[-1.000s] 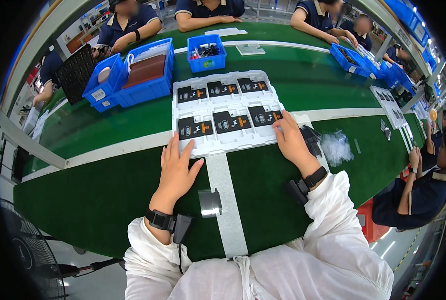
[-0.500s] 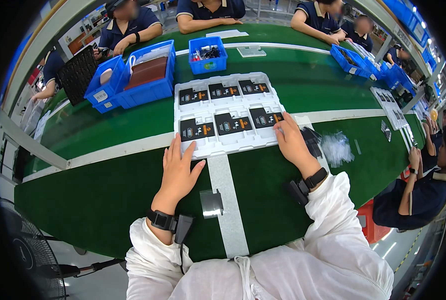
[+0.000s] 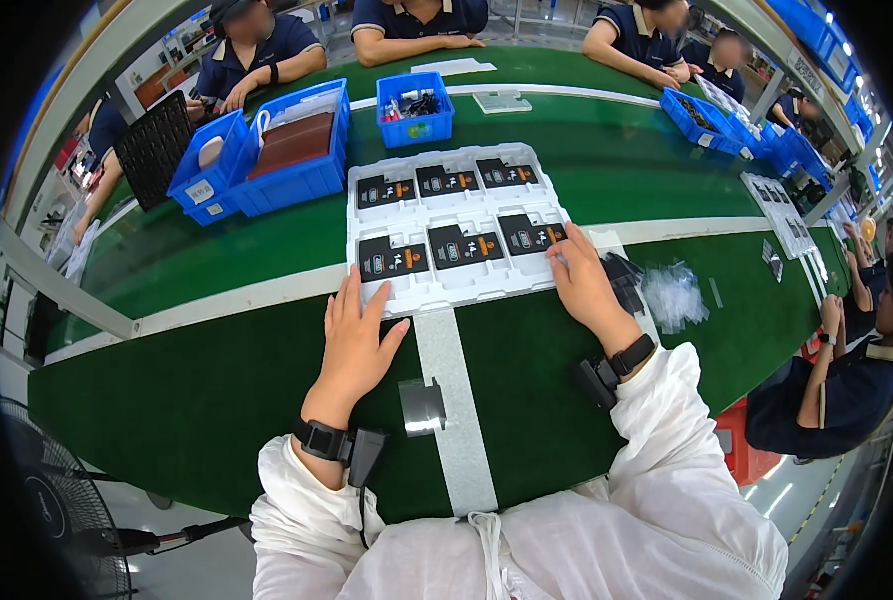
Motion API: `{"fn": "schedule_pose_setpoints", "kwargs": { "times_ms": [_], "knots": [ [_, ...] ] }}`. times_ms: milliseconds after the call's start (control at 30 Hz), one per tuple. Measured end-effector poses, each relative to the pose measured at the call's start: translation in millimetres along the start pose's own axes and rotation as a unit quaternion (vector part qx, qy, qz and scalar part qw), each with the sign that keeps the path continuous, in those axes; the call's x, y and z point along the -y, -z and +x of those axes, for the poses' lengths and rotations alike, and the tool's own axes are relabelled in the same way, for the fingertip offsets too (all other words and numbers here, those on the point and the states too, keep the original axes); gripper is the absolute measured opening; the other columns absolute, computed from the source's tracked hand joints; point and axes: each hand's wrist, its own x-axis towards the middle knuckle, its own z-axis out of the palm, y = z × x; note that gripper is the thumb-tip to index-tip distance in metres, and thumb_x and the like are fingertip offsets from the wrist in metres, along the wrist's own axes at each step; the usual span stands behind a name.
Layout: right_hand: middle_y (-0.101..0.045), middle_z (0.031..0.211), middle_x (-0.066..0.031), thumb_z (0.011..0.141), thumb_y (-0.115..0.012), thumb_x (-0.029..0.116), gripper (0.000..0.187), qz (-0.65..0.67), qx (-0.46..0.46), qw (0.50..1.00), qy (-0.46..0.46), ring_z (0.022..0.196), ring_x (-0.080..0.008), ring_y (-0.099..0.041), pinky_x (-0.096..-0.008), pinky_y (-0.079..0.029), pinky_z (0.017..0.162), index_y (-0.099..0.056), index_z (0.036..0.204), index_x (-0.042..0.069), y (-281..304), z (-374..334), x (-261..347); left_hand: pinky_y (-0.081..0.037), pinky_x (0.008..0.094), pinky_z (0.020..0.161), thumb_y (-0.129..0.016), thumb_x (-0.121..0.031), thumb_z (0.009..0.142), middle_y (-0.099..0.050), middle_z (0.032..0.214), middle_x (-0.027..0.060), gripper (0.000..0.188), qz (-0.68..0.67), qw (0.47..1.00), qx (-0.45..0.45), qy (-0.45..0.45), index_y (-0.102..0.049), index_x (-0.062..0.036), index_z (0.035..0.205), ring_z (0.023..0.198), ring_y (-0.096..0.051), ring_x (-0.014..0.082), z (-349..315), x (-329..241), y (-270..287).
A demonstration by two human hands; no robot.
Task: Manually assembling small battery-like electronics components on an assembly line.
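Note:
A white moulded plastic tray (image 3: pixel 467 288) lies in front of me. Two rows of pockets in it hold flat black batteries (image 3: pixel 464 247) with white and orange printing. Spread fingers of my left hand (image 3: pixel 355 345) rest against the tray's near left corner, with the thumb pointing off to the right. At the near right corner, my right hand (image 3: pixel 585 280) has its fingertips on the rim beside the last battery (image 3: pixel 527 236); its fingers are stretched out and slightly bent. Neither hand grasps anything. Between my forearms lies a small clear film sheet (image 3: pixel 424 408).
Blue bins (image 3: pixel 297 150) with a brown item stand at the far left, near a smaller blue bin (image 3: pixel 416 112) of small parts. Right of my hand lie a heap of clear film pieces (image 3: pixel 677 298) and black pieces (image 3: pixel 622 283). Co-workers sit around; a fan (image 3: pixel 57 505) stands lower left.
My hands and the tray stay practically where they were. At the far left, a co-worker's arm has shifted slightly.

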Motion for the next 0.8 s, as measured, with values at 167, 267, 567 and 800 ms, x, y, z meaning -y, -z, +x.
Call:
{"fn": "schedule_pose_setpoints", "kwargs": {
  "times_ms": [167, 267, 567, 800],
  "knots": [
    [-0.039, 0.12, -0.0352, 0.079, -0.052, 0.003, 0.011, -0.003, 0.001, 1.0, 0.001, 0.116, -0.046, -0.036, -0.0438, -0.03, 0.099, -0.052, 0.09, 0.001, -0.2, 0.5, 0.2, -0.019, 0.0457, 0.103, -0.057, -0.028, 0.083, -0.022, 0.138, 0.0243, 0.048, -0.001, 1.0, -0.003, -0.002, -0.045, -0.0064, 0.124, 0.126, -0.025, 0.0387, -0.2, 1.1, -1.0],
    [-0.039, 0.12, -0.0353, 0.079, -0.052, 0.004, 0.011, 0.0, -0.001, 1.0, 0.0, 0.116, -0.046, -0.036, -0.0437, -0.03, 0.099, -0.052, 0.09, 0.001, 2.2, -0.2, 2.5, -0.019, 0.0456, 0.103, -0.057, -0.028, 0.083, -0.022, 0.138, 0.0243, 0.049, 0.002, 1.0, -0.002, -0.002, -0.045, -0.0064, 0.124, 0.126, -0.024, 0.039, -0.5, 0.5, -0.5],
    [-0.04, 0.12, -0.0353, 0.079, -0.052, 0.004, 0.011, -0.004, -0.005, 1.0, 0.004, 0.116, -0.0458, -0.036, -0.0437, -0.031, 0.099, -0.052, 0.09, 0.001, -1.6, -0.1, -0.3, -0.018, 0.0458, 0.104, -0.057, -0.028, 0.083, -0.022, 0.138, 0.0245, 0.049, 0.0, 1.0, 0.0, 0.0, -0.044, -0.0064, 0.125, 0.127, -0.025, 0.0379, -1.1, 1.5, -1.7],
    [-0.04, 0.12, -0.0348, 0.079, -0.052, 0.003, 0.01, 0.004, -0.006, 1.0, 0.009, 0.116, -0.046, -0.036, -0.0439, -0.031, 0.099, -0.052, 0.089, 0.001, 0.8, 1.0, 0.7, -0.018, 0.0457, 0.104, -0.057, -0.029, 0.083, -0.022, 0.138, 0.0248, 0.049, 0.001, 1.0, 0.001, 0.001, -0.044, -0.0065, 0.125, 0.127, -0.025, 0.0383, 0.6, 0.8, -0.1]
  ]
}}
